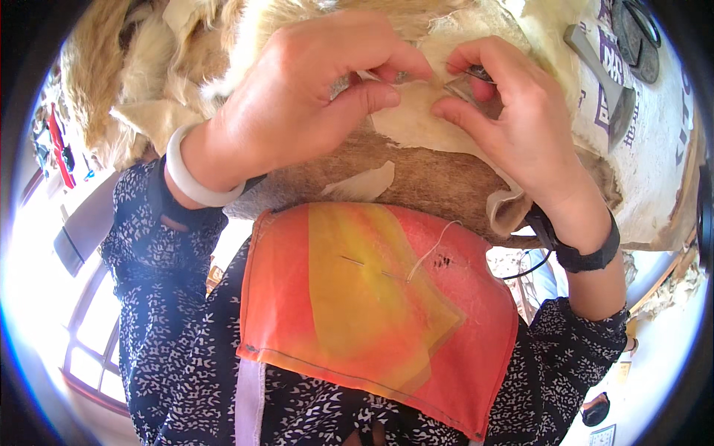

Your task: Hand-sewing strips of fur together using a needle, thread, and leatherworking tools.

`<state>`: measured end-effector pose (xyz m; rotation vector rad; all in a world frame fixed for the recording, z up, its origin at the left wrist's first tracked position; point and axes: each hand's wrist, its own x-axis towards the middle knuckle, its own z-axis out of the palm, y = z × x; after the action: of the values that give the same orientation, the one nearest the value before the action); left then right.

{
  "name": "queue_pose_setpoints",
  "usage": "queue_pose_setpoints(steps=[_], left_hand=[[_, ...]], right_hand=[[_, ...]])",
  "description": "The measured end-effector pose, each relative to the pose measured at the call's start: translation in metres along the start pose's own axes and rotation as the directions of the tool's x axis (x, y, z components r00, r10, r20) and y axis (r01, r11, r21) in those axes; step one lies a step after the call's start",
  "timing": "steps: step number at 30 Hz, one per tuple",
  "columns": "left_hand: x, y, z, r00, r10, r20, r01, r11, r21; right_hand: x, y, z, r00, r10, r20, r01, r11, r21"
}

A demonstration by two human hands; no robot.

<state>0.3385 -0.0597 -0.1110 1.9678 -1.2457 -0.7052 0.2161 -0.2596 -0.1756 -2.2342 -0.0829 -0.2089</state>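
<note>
Orange bib [275,312] sits nearest, needles [352,261] and pale thread [439,245] on its front. Beyond, centrally, lies the hide [416,134] under both hands. The left hand [320,89] makes a narrow pinch, contents unclear; the right hand [517,104] curls loosely by something thin and dark, its hold unclear. The step seems fine fingertip work; the next move calls for steadiness. Furs [141,70] lie far left.

WINDOW: multi-paned window [93,349] is showing at lower left; reddish-brown frame [93,396] is edging its base | LIGHT: white glare [33,275] is flooding the left side | FURNITURE: white-topped work surface [654,215] is extending along the right rim
</note>
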Motion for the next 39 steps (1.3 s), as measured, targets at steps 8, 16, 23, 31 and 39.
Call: queue_pose_setpoints(steps=[8,16,23,31,39], left_hand=[[0.0,0.0,0.003,0.991,0.114,0.072,-0.127,0.968,0.218],[-0.01,0.009,0.008,0.998,-0.029,0.048,0.018,0.977,0.211],[-0.004,0.012,0.007,0.996,0.064,0.06,-0.078,0.962,0.261],[0.007,0.003,0.013,0.992,0.126,-0.015,-0.12,0.966,0.228],[0.011,-0.001,0.018,1.0,0.006,0.016,-0.011,0.949,0.315]], right_hand=[[-0.001,0.0,-0.001,1.0,-0.017,-0.006,0.017,0.998,0.053],[-0.006,0.002,-0.004,0.999,-0.052,0.016,0.053,0.999,-0.014],[-0.008,0.004,-0.002,0.998,-0.058,-0.021,0.061,0.987,0.146],[-0.006,0.006,-0.002,0.998,-0.053,-0.016,0.055,0.99,0.133],[-0.007,0.006,0.002,1.0,-0.005,-0.031,0.007,0.998,0.059]])
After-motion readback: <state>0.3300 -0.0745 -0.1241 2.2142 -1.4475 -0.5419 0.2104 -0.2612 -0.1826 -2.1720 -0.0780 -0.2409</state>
